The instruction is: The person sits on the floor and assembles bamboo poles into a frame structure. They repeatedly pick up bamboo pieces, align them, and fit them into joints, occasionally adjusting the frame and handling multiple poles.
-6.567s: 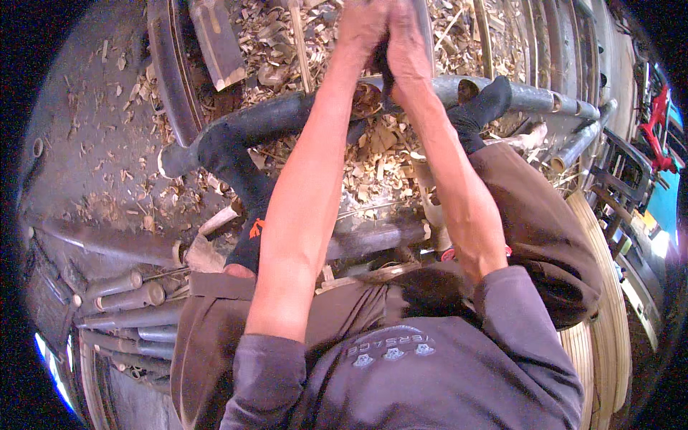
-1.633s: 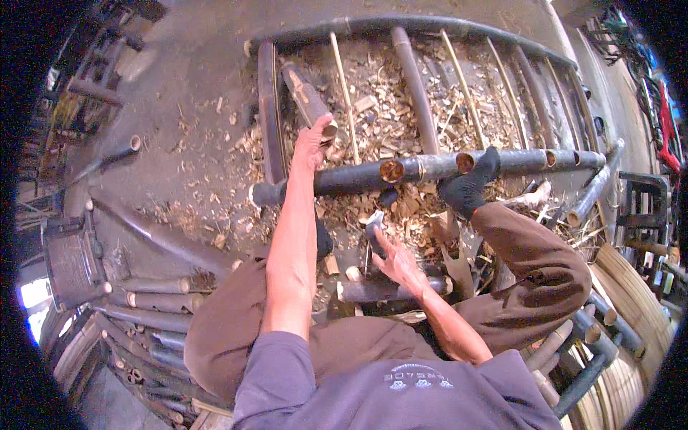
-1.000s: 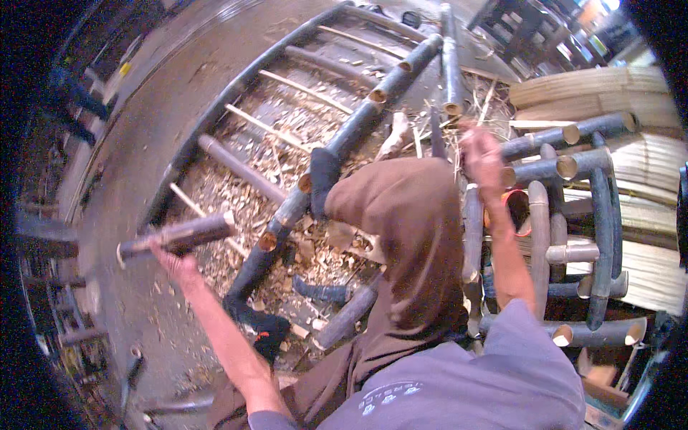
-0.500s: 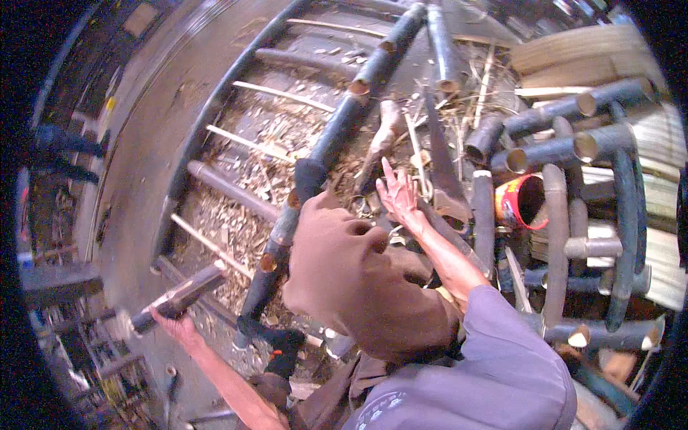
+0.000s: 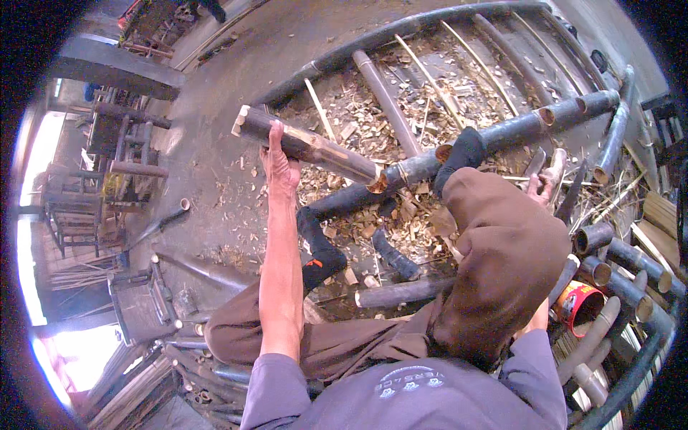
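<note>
My left hand [image 5: 282,163] is closed around a short dark bamboo pole [image 5: 326,153] with a pale stripped strip along its side. The pole's open right end is at the near rail [image 5: 494,140] of a dark bamboo frame with rungs, which lies on the ground; whether they touch I cannot tell. Beyond my raised knee, my right hand [image 5: 541,190] curls at the pale handle [image 5: 555,166] of what looks like a wooden-handled knife. Part of that hand is hidden by my knee, and a grey blade-like piece [image 5: 535,162] shows beside it. My dark-covered foot [image 5: 467,148] presses on the near rail.
Wood chips [image 5: 437,100] litter the ground inside the frame. A red bucket [image 5: 577,307] stands on my right among stacked bamboo poles [image 5: 622,276]. Close to my legs lie a cut dark piece [image 5: 394,256] and a bamboo length [image 5: 401,292]. Bamboo chairs [image 5: 136,147] stand at the left.
My view has swung left. The short bamboo pole has come from low on the left to the near rail, in my left hand. My right hand, earlier outstretched, now curls at the handle.
</note>
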The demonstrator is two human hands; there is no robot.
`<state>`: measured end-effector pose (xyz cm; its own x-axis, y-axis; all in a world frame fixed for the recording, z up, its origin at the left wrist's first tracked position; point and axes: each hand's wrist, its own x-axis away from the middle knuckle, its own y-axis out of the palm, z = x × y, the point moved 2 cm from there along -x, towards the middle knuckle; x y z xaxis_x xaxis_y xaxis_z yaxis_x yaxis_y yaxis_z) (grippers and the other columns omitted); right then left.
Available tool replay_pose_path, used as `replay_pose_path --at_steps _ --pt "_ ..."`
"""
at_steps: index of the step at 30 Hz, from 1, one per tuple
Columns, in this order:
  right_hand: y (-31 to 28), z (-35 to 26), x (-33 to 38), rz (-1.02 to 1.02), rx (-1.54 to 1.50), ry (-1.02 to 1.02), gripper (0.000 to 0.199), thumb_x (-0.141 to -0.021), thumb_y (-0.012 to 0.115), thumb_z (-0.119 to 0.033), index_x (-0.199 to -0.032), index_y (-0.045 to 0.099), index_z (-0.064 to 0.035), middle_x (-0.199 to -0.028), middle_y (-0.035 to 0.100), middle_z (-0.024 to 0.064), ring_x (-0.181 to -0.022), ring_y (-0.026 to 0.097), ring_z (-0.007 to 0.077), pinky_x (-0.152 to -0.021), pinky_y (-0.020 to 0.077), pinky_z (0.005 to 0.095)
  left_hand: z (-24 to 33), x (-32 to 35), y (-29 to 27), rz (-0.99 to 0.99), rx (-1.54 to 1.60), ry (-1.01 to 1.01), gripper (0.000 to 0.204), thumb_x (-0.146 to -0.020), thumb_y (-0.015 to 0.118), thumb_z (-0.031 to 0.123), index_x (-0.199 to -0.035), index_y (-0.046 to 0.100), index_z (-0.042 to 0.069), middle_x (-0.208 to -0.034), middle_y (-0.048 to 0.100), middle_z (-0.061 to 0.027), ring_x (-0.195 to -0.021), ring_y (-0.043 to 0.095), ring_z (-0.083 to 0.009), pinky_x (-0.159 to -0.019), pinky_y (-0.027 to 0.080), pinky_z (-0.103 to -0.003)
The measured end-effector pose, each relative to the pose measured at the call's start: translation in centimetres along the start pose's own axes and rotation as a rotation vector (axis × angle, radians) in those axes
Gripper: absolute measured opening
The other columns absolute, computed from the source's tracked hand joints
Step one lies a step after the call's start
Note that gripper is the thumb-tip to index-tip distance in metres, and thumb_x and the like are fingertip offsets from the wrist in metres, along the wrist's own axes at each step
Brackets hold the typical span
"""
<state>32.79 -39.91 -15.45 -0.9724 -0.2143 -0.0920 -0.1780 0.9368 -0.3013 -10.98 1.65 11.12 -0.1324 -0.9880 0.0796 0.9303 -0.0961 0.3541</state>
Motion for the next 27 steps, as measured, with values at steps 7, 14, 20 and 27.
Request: replay_pose_path --at_steps 7,14,20,27 --pt "-11.1 -18.6 0.0 0.024 -0.265 0.005 0.066 -0.088 0.069 -0.024 -0.143 0.033 -0.0183 -0.122 0.055 0.0098 -0.102 0.053 0.0199 -0.086 0.0461 0.0336 1.0 4.7 6.8 -0.093 -0.039 0.209 0.056 -0.074 0.081 0.028 -0.118 0.052 0.008 -0.100 0.062 -0.0015 -0.097 0.057 -0.0134 -0.092 0.043 -0.032" --pt "-16.0 -41.2 0.5 0.146 -0.172 -0.420 0.056 -0.089 0.065 -0.023 -0.135 0.035 -0.0117 -0.106 0.058 0.0104 -0.086 0.059 0.0189 -0.072 0.0518 0.0343 -0.7 5.4 7.7 -0.274 -0.143 0.340 0.052 -0.075 0.082 0.022 -0.114 0.052 0.006 -0.096 0.060 0.0003 -0.084 0.056 -0.0096 -0.080 0.047 -0.027" --pt "-14.1 -45.7 1.3 -0.122 -0.451 -0.194 0.027 -0.087 0.067 -0.026 -0.102 0.055 -0.0067 -0.086 0.057 0.0026 -0.078 0.056 0.0129 -0.072 0.0497 0.0284 -2.0 5.6 5.8 -0.291 -0.177 0.343 0.053 -0.074 0.082 0.017 -0.116 0.052 0.005 -0.096 0.060 -0.0007 -0.085 0.058 -0.0106 -0.078 0.049 -0.026" --pt "-7.0 -47.0 7.9 -0.040 -0.196 -0.281 0.030 -0.084 0.071 -0.013 -0.106 0.054 -0.0018 -0.080 0.060 0.0063 -0.067 0.058 0.0138 -0.065 0.0527 0.0304 -2.6 6.0 5.4 -0.313 -0.220 0.315 0.059 -0.072 0.083 0.021 -0.118 0.051 0.005 -0.099 0.061 -0.0027 -0.089 0.059 -0.0130 -0.081 0.049 -0.028"
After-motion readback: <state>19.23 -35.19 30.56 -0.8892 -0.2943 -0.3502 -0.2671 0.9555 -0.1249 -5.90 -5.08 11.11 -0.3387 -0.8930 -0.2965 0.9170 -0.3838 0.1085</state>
